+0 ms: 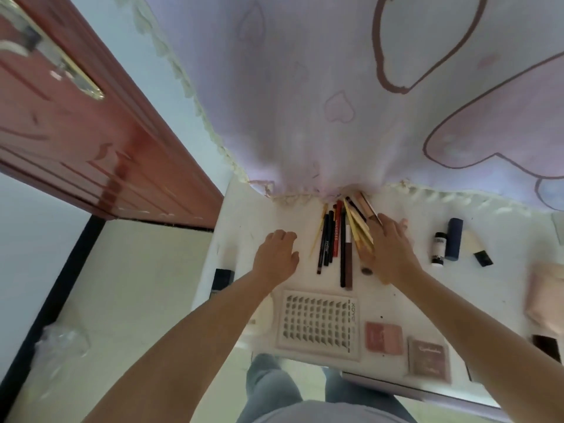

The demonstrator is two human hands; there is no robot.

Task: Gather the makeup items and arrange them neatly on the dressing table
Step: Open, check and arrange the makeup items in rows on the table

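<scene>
Two hands lie on the white table (406, 303): left hand (276, 257) loosely curled, holding nothing, beside the pencils (337, 239); right hand (389, 248) flat, fingers straight, pressing against them.

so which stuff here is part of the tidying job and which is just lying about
Job: pencils and brushes; lash tray; pink compact; brown palette; navy tube; small white bottle.

Lying about: door; patterned cloth; plastic bag on the floor.
</scene>
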